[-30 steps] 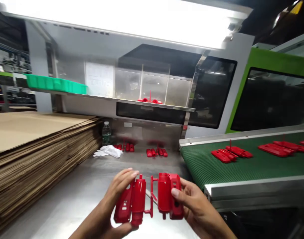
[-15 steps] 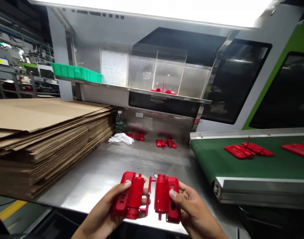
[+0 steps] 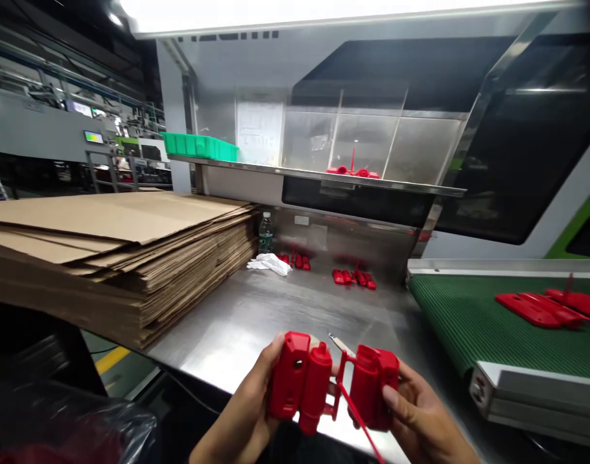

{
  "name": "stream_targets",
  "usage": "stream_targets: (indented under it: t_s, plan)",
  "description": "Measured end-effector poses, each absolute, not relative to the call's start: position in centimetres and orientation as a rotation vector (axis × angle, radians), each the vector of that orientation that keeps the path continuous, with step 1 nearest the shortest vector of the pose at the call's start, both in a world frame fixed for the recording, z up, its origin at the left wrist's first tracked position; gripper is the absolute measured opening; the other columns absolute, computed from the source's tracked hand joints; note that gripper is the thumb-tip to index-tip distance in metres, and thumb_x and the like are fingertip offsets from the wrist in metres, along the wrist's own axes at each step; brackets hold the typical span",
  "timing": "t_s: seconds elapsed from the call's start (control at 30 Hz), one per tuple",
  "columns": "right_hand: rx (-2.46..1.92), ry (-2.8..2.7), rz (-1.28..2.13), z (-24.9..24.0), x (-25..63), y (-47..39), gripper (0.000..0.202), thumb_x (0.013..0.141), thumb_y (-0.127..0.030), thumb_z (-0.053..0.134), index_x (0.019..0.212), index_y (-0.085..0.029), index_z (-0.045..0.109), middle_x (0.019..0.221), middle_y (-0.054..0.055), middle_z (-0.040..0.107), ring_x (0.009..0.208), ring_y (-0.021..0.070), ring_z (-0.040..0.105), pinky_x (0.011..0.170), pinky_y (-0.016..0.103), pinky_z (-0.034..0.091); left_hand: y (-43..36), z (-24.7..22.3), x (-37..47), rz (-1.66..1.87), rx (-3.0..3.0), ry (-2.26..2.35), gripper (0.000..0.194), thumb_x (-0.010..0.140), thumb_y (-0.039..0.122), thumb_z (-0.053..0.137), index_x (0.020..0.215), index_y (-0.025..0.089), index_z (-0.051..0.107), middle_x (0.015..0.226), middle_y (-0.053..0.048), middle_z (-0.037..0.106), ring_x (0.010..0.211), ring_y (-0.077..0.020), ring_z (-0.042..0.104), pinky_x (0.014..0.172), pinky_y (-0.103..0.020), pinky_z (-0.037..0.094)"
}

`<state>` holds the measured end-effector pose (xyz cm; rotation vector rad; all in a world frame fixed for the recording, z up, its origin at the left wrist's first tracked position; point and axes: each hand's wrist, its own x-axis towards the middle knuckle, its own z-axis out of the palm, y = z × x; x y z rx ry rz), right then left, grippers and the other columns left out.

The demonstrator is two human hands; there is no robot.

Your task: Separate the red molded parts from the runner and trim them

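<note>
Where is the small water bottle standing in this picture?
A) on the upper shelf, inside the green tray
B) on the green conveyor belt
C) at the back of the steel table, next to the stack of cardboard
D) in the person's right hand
C: the water bottle stands upright at the rear of the steel table, close beside the cardboard stack, just behind a white cloth.
</note>
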<state>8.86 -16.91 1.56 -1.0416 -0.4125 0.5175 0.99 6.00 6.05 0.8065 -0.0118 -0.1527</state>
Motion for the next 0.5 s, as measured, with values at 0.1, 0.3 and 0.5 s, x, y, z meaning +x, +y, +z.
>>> stream_targets:
  t_s: [0.1, 0.3, 0.5]
  plan:
    - [-1.102, -0.433, 0.481, 1.0, 8.7, -16.2, 0.054, 0.078, -0.041, 0.078, 0.125, -0.029, 0.053, 0.105, 0.007, 0.069, 0.082, 0.0170, 0.065, 0.068, 0.029, 0.052, 6.9, 4.9, 1.1, -0.158, 0.800, -0.111, 0.044, 0.097, 0.041, 0.043, 0.113, 0.009, 0.068, 0.113, -0.018, 0.074, 0.108, -0.0371, 0.067, 0.089, -0.045, 0.055]
    - [-1.629, -0.719, -0.080, 1.0, 7.9, -15.1, 0.030, 0.090, -0.042, 0.063, 0.119, -0.034, 0.062, 0.107, 0.003, 0.071, 0.098, 0.0222, 0.065, 0.083, 0.035, 0.052, 8.7, 3.3, 1.5, -0.300, 0.676, 0.163, 0.035, 0.091, 0.033, 0.060, 0.113, 0.006, 0.065, 0.102, -0.020, 0.075, 0.082, -0.0326, 0.074, 0.064, -0.042, 0.061]
    - [-1.940, -0.679, -0.622, -0.1, 9.6, -16.7, 0.032, 0.094, -0.032, 0.052, 0.125, -0.038, 0.059, 0.132, 0.002, 0.061, 0.125, 0.0271, 0.052, 0.108, 0.049, 0.036, 9.2, 2.4, 1.0, -0.224, 0.462, 0.382, 0.024, 0.089, 0.027, 0.061, 0.100, 0.005, 0.063, 0.082, -0.016, 0.075, 0.061, -0.0251, 0.072, 0.046, -0.034, 0.060]
